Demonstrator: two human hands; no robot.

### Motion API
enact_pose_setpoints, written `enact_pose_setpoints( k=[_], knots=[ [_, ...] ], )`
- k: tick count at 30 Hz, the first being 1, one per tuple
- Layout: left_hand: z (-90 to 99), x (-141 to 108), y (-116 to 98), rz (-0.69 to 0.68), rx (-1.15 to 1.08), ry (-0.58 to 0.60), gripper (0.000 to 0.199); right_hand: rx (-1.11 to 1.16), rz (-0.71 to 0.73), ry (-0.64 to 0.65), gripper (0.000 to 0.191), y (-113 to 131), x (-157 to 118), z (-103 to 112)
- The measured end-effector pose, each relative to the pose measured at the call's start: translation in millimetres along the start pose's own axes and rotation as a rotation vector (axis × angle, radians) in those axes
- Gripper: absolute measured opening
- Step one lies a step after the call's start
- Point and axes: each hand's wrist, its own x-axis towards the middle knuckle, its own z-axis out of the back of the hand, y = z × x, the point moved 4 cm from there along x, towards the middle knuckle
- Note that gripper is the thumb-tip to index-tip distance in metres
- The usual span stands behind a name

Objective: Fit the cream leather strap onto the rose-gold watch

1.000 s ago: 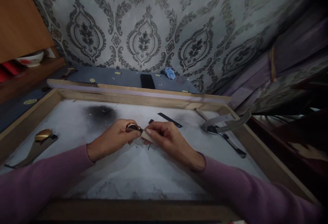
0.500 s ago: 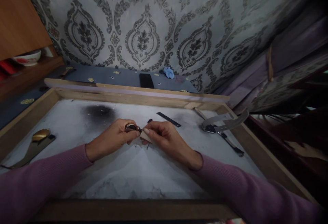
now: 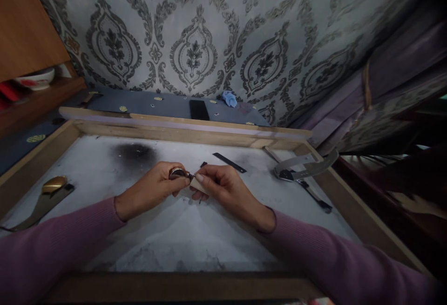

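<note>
Round watch (image 3: 178, 173) sits pinched between the thumb and curled fingers of my left hand (image 3: 153, 188), above the middle of a white counter (image 3: 164, 235) framed in wood. Its dark connecting end (image 3: 191, 175) points right, at the thumb and forefinger of my right hand (image 3: 232, 193), which pinch a pale strip (image 3: 199, 186) slanting down and toward me. The left hand is nearer the case, the right nearer the connecting end; whether strip and watch are joined, I cannot tell. Beyond my right knuckles lies a black strip (image 3: 229, 162), well short of the far wooden rail (image 3: 157, 130). A gold watch (image 3: 54, 184) rests far to my left, a grey-strapped watch (image 3: 286, 174) by the right side of the frame. Both stand well apart from my fingers, leaving elbow room sideways and a broad stretch of white down to the near rail (image 3: 181, 286).
</note>
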Motion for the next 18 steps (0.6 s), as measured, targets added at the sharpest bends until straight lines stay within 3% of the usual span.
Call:
enact_pose_setpoints(
  k=[18],
  knots=[
    [0.9, -0.4, -3.4, -0.009, 0.018, -0.005, 0.022, 0.02, -0.002, 0.007, 0.027, -0.2, -0.3, 0.3]
  ],
)
